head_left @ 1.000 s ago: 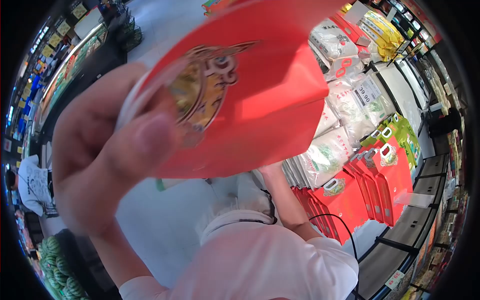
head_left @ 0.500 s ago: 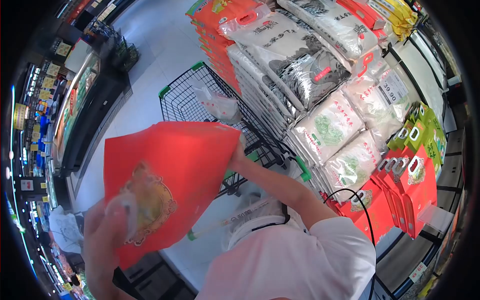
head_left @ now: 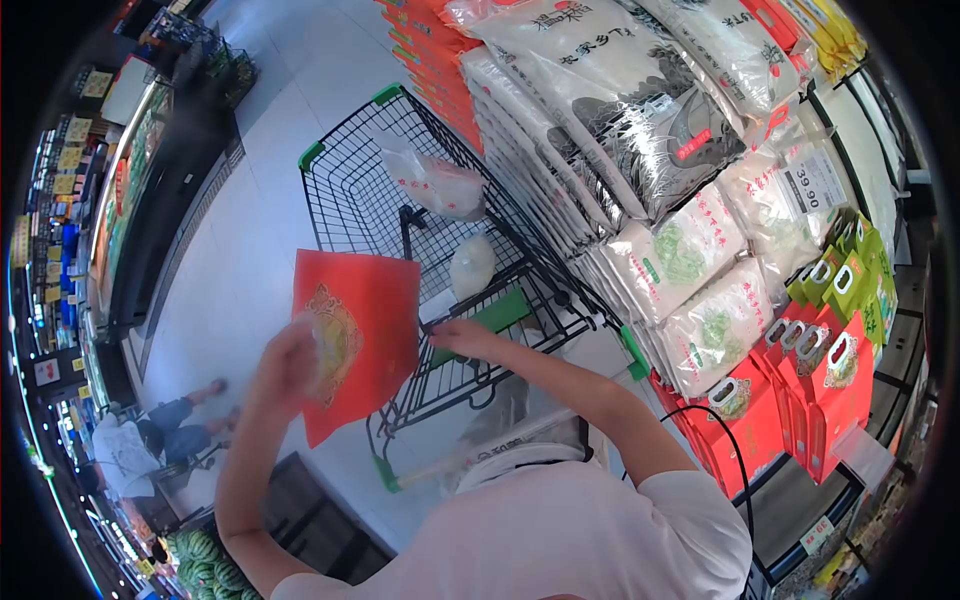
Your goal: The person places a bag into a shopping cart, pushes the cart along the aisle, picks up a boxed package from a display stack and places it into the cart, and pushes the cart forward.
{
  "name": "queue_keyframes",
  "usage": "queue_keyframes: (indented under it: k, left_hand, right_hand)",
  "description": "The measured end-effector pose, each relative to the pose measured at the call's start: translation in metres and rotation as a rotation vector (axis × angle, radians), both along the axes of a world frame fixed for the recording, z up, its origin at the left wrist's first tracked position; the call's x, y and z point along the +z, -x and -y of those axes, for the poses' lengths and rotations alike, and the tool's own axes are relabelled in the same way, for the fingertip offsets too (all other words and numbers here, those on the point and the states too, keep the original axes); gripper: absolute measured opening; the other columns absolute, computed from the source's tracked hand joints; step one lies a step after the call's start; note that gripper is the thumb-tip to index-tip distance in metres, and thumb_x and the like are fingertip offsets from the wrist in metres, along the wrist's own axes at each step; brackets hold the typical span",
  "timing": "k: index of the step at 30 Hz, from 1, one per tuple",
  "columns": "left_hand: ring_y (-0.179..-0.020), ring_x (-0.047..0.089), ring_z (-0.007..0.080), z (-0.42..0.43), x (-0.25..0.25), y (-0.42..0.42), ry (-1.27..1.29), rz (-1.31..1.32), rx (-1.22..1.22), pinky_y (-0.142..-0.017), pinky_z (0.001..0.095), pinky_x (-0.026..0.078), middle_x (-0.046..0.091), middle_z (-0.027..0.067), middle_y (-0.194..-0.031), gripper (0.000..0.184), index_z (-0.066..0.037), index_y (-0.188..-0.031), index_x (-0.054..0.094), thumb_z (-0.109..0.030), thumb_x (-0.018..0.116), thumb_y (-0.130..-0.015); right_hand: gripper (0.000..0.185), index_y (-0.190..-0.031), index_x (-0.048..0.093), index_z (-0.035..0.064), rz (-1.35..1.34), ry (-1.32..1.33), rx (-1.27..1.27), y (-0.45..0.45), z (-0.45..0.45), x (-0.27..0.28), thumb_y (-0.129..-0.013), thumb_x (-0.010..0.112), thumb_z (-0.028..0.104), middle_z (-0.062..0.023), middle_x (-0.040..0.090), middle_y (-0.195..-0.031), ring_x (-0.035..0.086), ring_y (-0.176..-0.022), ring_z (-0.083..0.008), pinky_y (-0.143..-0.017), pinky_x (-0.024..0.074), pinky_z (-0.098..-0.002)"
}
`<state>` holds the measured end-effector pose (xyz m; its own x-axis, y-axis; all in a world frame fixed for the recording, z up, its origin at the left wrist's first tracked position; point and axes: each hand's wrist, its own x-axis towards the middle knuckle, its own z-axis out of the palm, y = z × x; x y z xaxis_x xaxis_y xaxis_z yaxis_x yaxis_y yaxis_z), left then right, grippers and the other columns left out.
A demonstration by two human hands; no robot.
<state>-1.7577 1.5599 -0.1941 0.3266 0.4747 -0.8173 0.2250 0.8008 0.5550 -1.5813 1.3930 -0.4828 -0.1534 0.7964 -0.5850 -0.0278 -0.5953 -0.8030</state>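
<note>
Moved farther out, the flat red gold-emblemed plastic bag [head_left: 388, 310] is now gripped by the left hand [head_left: 290, 362] alone, at the left side of the green-cornered black wire cart [head_left: 352, 205], leaving the right hand [head_left: 468, 339] empty, fingers loose.

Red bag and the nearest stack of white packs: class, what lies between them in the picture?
In the head view, the right hand and part of the shopping cart lie between the red bag and the white packs.
</note>
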Motion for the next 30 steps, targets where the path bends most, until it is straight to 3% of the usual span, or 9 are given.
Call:
queue_keyframes:
  k: [5, 14, 16, 19, 20, 23, 24, 26, 30]
  left_hand:
    - [-0.043, 0.022, 0.0027, -0.024, -0.074, -0.006, -0.026, -0.06, 0.11, -0.04, 0.0227, 0.016, 0.026, -0.0092, -0.052, 0.028, -0.016, -0.071, 0.044, -0.025, 0.06, -0.092]
    - [-0.042, 0.023, 0.0049, -0.031, -0.252, 0.002, 0.021, -0.004, 0.268, -0.041, 0.0241, 0.016, 0.028, -0.0091, -0.052, 0.026, -0.02, -0.07, 0.044, -0.027, 0.061, -0.088]
    - [-0.042, 0.023, 0.005, -0.017, -0.251, -0.015, 0.003, 0.053, 0.345, -0.042, 0.024, 0.016, 0.028, -0.0091, -0.052, 0.026, -0.02, -0.071, 0.043, -0.028, 0.061, -0.088]
    - [-0.065, 0.037, 0.0118, -0.008, -0.245, -0.005, 0.012, 0.083, 0.354, -0.06, 0.0285, 0.029, 0.04, -0.0023, -0.074, 0.017, -0.014, -0.09, 0.046, -0.027, 0.056, -0.092]
    - [-0.087, 0.05, 0.0183, -0.014, -0.262, 0.004, 0.03, 0.072, 0.348, -0.076, 0.0335, 0.041, 0.052, 0.0047, -0.096, 0.022, -0.008, -0.108, 0.049, -0.025, 0.051, -0.095]
    - [-0.085, 0.05, 0.0182, -0.022, -0.254, -0.016, 0.049, 0.068, 0.382, -0.074, 0.0334, 0.042, 0.051, 0.0045, -0.096, 0.02, -0.008, -0.106, 0.049, -0.024, 0.053, -0.095]
    - [-0.065, 0.037, 0.012, -0.021, -0.249, -0.027, 0.046, 0.104, 0.382, -0.058, 0.0287, 0.03, 0.039, -0.0023, -0.074, 0.016, -0.014, -0.089, 0.045, -0.025, 0.057, -0.091]
    - [-0.045, 0.023, 0.0052, -0.023, -0.266, -0.027, 0.042, 0.124, 0.401, -0.043, 0.0235, 0.019, 0.026, -0.0091, -0.053, 0.027, -0.02, -0.072, 0.042, -0.026, 0.062, -0.088]
    - [-0.044, 0.022, 0.0037, -0.027, -0.285, 0.013, 0.052, 0.104, 0.452, -0.041, 0.0225, 0.017, 0.027, -0.0097, -0.054, 0.026, -0.021, -0.073, 0.042, -0.027, 0.061, -0.089]
  right_hand:
    - [0.059, -0.129, 0.059, 0.0016, 0.231, -0.038, 0.231, -0.008, 0.006, 0.007, -0.09, 0.062, 0.045, -0.018, 0.065, -0.122, 0.063, -0.112, -0.0305, -0.097, 0.0472, -0.0367]
    - [0.051, -0.125, 0.061, 0.0027, 0.37, -0.137, 0.19, -0.009, 0.015, 0.004, -0.09, 0.061, 0.04, -0.0203, 0.064, -0.119, 0.059, -0.113, -0.0358, -0.098, 0.0456, -0.0426]
    - [0.05, -0.125, 0.061, 0.0022, 0.393, -0.143, 0.202, -0.011, 0.013, 0.007, -0.09, 0.06, 0.039, -0.0211, 0.063, -0.12, 0.059, -0.113, -0.0367, -0.098, 0.0457, -0.0432]
    - [0.048, -0.123, 0.061, 0.0024, 0.421, -0.158, 0.259, 0.001, 0.025, 0.007, -0.09, 0.061, 0.036, -0.0221, 0.061, -0.121, 0.058, -0.113, -0.0376, -0.097, 0.0466, -0.044]
    - [0.047, -0.123, 0.061, 0.0026, 0.437, -0.191, 0.271, 0.001, 0.024, 0.001, -0.089, 0.061, 0.035, -0.0221, 0.061, -0.121, 0.058, -0.113, -0.0378, -0.096, 0.047, -0.0443]
    - [0.043, -0.119, 0.062, 0.0026, 0.521, -0.203, 0.347, 0.0, 0.017, 0.004, -0.087, 0.064, 0.032, -0.0206, 0.062, -0.116, 0.059, -0.11, -0.038, -0.093, 0.049, -0.0456]
    - [0.042, -0.118, 0.063, 0.0025, 0.538, -0.191, 0.384, 0.0, 0.016, 0.005, -0.087, 0.064, 0.031, -0.0203, 0.062, -0.115, 0.059, -0.11, -0.0379, -0.093, 0.0492, -0.0458]
    - [0.041, -0.116, 0.063, 0.0025, 0.582, -0.201, 0.45, 0.001, 0.022, 0.0, -0.087, 0.065, 0.031, -0.02, 0.062, -0.113, 0.06, -0.109, -0.0376, -0.092, 0.0496, -0.0463]
    - [0.04, -0.116, 0.061, 0.003, 0.645, -0.25, 0.527, 0.001, 0.034, -0.018, -0.087, 0.064, 0.031, -0.0201, 0.061, -0.115, 0.06, -0.109, -0.0372, -0.092, 0.05, -0.0467]
